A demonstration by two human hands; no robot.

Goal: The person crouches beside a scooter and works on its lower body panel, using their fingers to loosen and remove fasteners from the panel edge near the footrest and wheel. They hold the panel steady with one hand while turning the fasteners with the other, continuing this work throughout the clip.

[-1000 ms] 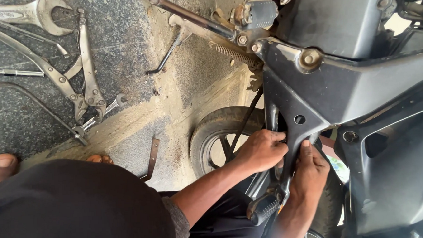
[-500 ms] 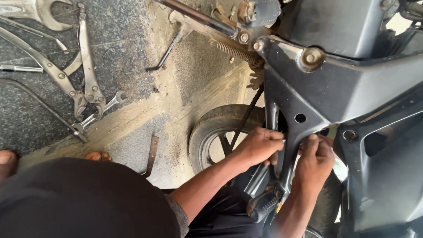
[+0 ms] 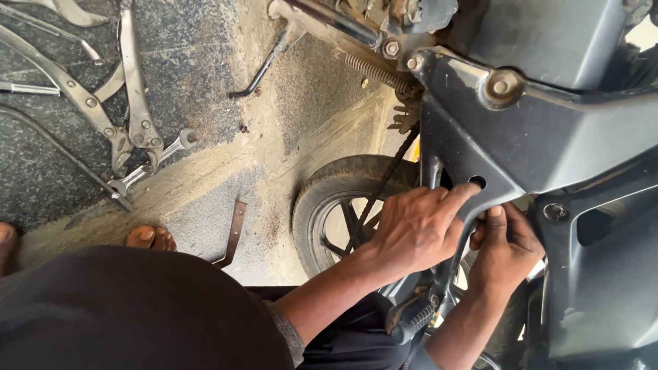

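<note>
- Since a second ago the right hand [image 3: 505, 247] has slid up along the lower edge of the dark side panel [image 3: 534, 146]; its fingers now curl closed on that edge, thumb on top.
- Left hand [image 3: 416, 229] has barely moved: fingers wrapped over the panel's pointed lower tip, forefinger just beside the small round hole [image 3: 477, 181].
- Judgement: both hands have settled into a firmer, closer grip on the panel, so the work stays at that corner.
- The panel sits on the motorbike, above the footpeg [image 3: 412, 318], with the rear tyre [image 3: 345, 206] behind the left hand.
- Spanner [image 3: 154, 161] and pliers [image 3: 137, 104] lie on the floor [image 3: 214, 101], well apart from both hands.
</note>
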